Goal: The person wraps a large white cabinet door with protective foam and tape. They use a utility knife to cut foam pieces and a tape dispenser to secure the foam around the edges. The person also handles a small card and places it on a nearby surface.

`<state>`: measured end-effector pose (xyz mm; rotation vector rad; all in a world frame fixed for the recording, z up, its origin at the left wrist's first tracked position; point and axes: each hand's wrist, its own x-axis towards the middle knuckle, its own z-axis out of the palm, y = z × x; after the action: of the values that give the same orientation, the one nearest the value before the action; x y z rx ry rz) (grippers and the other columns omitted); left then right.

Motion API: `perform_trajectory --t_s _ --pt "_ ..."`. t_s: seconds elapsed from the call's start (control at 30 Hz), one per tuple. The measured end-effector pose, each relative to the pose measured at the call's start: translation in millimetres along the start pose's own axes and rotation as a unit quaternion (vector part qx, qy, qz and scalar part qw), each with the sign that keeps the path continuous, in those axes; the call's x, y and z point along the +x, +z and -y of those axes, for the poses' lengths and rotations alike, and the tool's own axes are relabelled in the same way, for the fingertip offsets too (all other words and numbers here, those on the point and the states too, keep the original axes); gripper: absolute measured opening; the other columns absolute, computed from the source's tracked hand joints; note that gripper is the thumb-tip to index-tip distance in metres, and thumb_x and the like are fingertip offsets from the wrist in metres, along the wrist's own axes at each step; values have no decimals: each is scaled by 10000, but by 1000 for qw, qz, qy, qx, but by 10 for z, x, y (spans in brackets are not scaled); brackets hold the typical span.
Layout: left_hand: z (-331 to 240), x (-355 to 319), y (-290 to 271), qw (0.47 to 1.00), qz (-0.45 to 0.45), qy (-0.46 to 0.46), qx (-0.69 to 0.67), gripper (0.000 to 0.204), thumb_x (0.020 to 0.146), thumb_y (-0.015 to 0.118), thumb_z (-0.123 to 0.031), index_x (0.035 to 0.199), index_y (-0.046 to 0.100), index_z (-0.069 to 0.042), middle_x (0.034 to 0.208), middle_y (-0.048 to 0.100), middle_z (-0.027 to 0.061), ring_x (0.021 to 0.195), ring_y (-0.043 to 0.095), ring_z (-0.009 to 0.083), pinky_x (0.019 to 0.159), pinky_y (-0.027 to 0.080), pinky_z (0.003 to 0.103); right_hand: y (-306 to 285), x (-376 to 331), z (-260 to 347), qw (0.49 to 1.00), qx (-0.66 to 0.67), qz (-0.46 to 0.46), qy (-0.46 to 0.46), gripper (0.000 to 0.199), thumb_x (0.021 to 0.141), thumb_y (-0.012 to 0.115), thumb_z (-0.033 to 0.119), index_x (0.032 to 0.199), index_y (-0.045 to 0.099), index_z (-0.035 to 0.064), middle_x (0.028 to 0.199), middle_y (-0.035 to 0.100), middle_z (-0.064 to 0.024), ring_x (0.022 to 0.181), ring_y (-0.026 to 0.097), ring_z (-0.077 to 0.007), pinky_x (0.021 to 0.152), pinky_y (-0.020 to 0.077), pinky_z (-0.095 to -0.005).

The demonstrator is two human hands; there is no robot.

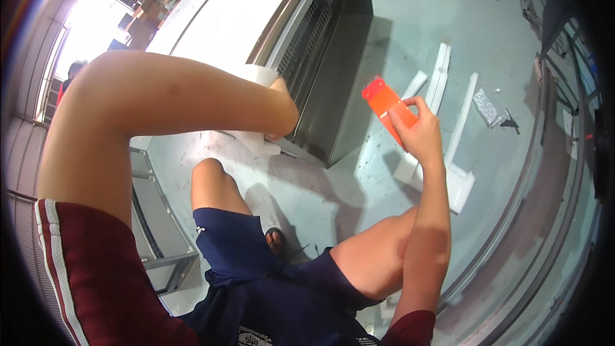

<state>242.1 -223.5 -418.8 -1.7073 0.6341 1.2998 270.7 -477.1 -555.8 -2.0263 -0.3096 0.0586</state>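
While right hand (419, 133) pinches flat orange slab (384, 100), left hand (283, 104) beside vented metal cabinet (349, 64): cannot tell grip.

No wording could be read. White print block (255, 337) sat on the dark shirt (282, 311), near edge, lettering too small to make out. Second white mark (366, 341) lay to its right, cut off by the near edge. Small white mark (199, 229) showed on navy shorts (229, 240), left leg, also illegible.
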Motion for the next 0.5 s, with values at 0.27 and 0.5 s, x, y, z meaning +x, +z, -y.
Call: perform_trajectory --t_s 0.27,0.5 --pt "17 10 -41 997 10 1 -72 557 1004 417 -486 934 758 -50 880 745 116 954 682 273 999 429 408 -37 -118 -41 1000 13 -3 5 425 863 775 402 1028 632 37 628 671 -138 558 673 -247 541 488 -373" --pt "49 63 -89 995 5 8 -100 568 1024 392 -487 985 755 -52 898 748 119 992 684 280 998 438 418 -20 -157 -11 1000 6 2 8 408 871 772 391 1023 637 38 619 665 -136 555 673 -249 542 493 -373"
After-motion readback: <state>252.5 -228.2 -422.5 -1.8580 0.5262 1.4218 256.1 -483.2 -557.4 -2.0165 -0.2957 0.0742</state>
